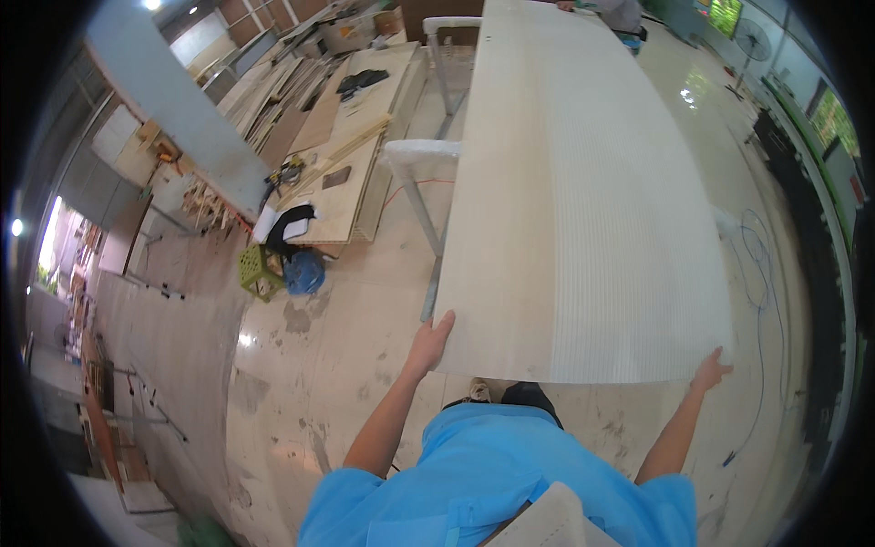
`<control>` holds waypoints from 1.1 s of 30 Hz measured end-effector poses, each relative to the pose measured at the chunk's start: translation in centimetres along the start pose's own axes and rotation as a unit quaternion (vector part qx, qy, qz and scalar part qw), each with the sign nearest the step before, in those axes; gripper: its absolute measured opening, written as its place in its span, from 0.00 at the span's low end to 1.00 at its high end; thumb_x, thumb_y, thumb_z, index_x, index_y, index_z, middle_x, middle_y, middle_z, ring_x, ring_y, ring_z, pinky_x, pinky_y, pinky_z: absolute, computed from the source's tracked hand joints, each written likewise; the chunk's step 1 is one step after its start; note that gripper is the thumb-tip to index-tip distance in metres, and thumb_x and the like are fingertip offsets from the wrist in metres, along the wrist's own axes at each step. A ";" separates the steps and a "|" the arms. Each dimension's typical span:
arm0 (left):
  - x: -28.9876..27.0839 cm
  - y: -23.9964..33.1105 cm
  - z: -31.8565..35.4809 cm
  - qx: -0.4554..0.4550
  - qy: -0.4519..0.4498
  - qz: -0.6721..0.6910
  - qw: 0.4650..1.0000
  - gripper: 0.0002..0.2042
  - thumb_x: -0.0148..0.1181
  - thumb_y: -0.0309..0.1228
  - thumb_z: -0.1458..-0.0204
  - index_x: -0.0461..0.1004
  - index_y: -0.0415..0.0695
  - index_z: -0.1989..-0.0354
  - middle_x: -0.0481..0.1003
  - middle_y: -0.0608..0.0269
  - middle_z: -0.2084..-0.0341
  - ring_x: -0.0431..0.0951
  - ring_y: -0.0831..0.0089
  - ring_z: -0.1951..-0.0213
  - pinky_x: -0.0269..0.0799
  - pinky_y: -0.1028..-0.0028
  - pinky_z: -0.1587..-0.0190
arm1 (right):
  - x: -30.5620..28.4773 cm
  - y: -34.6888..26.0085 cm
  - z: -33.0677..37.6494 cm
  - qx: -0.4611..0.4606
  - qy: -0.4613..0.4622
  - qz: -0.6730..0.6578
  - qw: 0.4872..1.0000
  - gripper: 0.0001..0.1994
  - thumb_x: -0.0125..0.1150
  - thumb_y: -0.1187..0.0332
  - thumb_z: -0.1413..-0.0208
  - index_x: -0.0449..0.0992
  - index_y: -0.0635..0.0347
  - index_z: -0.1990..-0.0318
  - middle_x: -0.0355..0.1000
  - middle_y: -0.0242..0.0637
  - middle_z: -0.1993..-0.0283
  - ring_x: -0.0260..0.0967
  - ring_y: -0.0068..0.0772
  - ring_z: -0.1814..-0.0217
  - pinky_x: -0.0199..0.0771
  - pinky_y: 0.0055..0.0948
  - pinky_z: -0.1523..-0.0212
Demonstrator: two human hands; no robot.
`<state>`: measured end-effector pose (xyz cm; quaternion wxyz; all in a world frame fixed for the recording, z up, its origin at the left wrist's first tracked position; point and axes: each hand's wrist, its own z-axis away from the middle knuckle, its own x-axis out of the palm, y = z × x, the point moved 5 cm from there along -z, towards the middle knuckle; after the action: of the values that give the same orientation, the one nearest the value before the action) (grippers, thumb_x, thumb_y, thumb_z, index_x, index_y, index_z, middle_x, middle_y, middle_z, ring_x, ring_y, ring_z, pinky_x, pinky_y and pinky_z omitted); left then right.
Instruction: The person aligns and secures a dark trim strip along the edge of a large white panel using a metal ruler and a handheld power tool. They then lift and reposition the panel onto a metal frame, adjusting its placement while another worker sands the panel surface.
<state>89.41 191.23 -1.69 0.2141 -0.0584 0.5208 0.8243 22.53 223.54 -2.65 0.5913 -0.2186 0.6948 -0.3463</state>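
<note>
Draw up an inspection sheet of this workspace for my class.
Surface: pale, stained floor; metal stands with white-wrapped tops.
Handled things: long pale panel, finely striped along its right side.
Clutter: loose items on a board stack; green crate and blue bundle nearby.
Hands: left hand on the panel's near left corner; right hand at the near right corner.
Cables: loose blue cable on the floor, right; orange cord, left.
Surroundings: standing fan, far right; another person's hand at the panel's far end.

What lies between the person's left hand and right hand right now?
In the head view, the near end of the long pale panel fills that stretch, plain toward the left hand and finely striped toward the right hand.
</note>
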 end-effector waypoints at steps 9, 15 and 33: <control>-0.1 2.3 1.3 0.011 -0.024 0.068 0.997 0.36 0.53 0.55 0.35 0.69 0.28 0.38 0.77 0.45 0.46 0.77 0.61 0.46 0.71 0.67 0.42 | 0.6 0.5 0.3 -0.014 0.028 0.034 0.999 0.45 0.47 0.40 0.33 0.40 0.64 0.23 0.60 0.75 0.34 0.65 0.72 0.35 0.70 0.56 0.37; -0.2 2.1 1.2 0.023 -0.041 0.079 0.996 0.37 0.52 0.56 0.35 0.68 0.27 0.37 0.75 0.46 0.44 0.74 0.63 0.42 0.68 0.67 0.39 | 0.3 -0.2 1.1 -0.007 0.019 0.030 0.999 0.44 0.46 0.41 0.32 0.39 0.62 0.22 0.59 0.75 0.34 0.65 0.71 0.35 0.70 0.56 0.37; -0.2 2.3 1.4 0.023 -0.031 0.082 0.996 0.35 0.53 0.54 0.34 0.69 0.27 0.38 0.77 0.45 0.46 0.76 0.62 0.45 0.70 0.68 0.41 | 0.6 0.2 0.6 -0.005 0.022 0.028 0.999 0.44 0.49 0.42 0.33 0.40 0.62 0.23 0.60 0.76 0.35 0.65 0.73 0.35 0.70 0.56 0.37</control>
<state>88.85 191.61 0.90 0.1630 0.0149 0.5356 0.8285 23.03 223.06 -3.21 0.5843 -0.1945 0.7153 -0.3303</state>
